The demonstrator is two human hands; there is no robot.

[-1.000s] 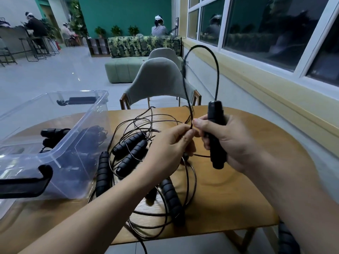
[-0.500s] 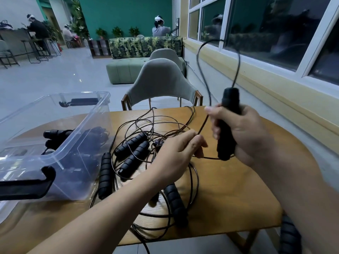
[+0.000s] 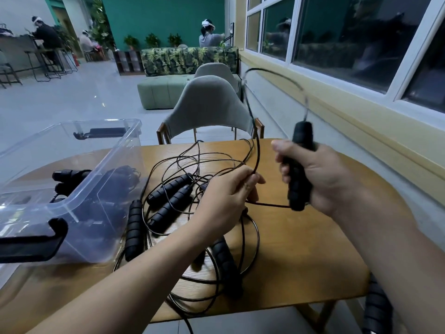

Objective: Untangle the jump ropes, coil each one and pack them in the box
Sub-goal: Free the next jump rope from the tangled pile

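- Gripping one handle (image 3: 299,169) in our right hand (image 3: 322,182), fingers curled round it, we hold its long axis near upright above the table's (image 3: 313,261) far right part.
- Our left hand (image 3: 226,203) pinches the cord (image 3: 257,150) just left of the handle; the cord arches up between them.
- We see the tangle (image 3: 183,189) left of both hands, beside the box (image 3: 96,201).

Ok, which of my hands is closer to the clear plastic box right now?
Left. The left hand, pinching the cord, is just right of the box; the right hand, gripping a handle, is farther right.
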